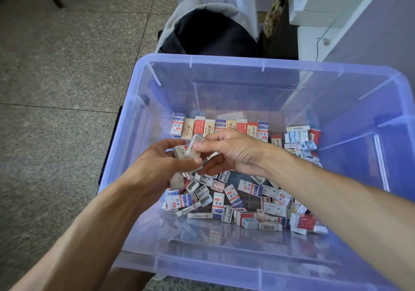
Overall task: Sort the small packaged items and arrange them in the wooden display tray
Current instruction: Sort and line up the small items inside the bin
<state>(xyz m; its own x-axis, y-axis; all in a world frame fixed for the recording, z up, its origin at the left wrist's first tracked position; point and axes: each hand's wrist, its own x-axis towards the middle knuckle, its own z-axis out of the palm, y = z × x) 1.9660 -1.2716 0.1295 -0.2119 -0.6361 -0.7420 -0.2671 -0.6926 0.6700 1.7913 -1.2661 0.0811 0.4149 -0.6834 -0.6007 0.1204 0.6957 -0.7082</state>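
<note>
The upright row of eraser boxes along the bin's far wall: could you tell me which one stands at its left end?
The blue-and-white box, beside a beige one; its neighbours are mostly beige or red.

Speckled stone floor point(56, 66) under a translucent blue plastic bin point(224, 62), dark backpack point(208, 34) behind it.

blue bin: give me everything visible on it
The bin is a large, translucent blue-violet plastic tub, open-topped, with a rolled rim, ribbed walls and a dark handle on its left side. It sits on a speckled floor. Small packets lie loose on its bottom, and a row stands along the back. Both hands reach inside: the left hand and right hand hold packets above the pile.
</note>
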